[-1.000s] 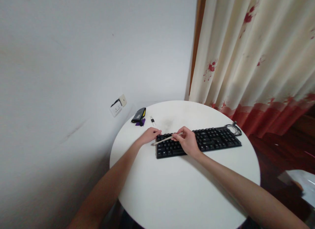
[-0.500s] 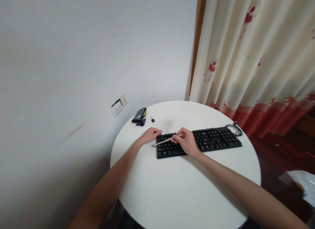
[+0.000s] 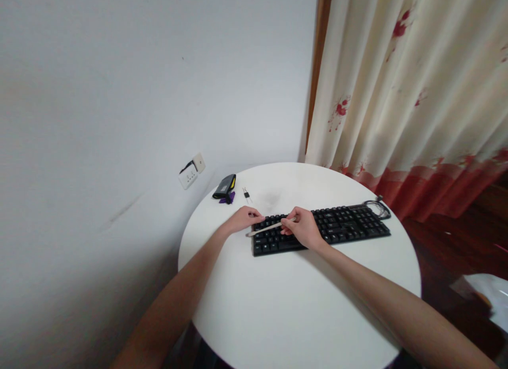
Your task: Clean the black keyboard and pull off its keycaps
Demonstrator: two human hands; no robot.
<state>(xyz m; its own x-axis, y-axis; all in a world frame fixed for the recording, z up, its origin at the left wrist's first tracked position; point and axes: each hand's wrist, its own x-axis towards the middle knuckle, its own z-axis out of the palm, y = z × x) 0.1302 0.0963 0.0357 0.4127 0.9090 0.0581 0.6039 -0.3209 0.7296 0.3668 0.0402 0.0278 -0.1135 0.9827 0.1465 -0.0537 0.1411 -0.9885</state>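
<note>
A black keyboard (image 3: pixel 345 222) lies on the round white table (image 3: pixel 278 300). My left hand (image 3: pixel 243 219) holds its far left corner, fingers curled at the edge and thumb side over the top keys. Over the left half of the keys is my right hand (image 3: pixel 305 228), closed in a pinch around a slim pale stick (image 3: pixel 268 229). That stick slants down to the left, and its slightly wider, darker tip sits just past the keyboard's left edge. Whether the tip touches anything I cannot tell. Some keys are hidden beneath my right hand.
Toward the back left of the table lie a dark pouch with yellow trim (image 3: pixel 224 186), a purple item (image 3: pixel 227 198) and a small black-and-clear piece (image 3: pixel 246 195). The coiled keyboard cable (image 3: pixel 379 207) is at the right. A wall with a socket (image 3: pixel 188 176) borders the left side.
My right hand and the stick have shifted slightly to the right. The fingertips of my left hand reach a little further over the keyboard's corner. The keyboard has stayed put.
</note>
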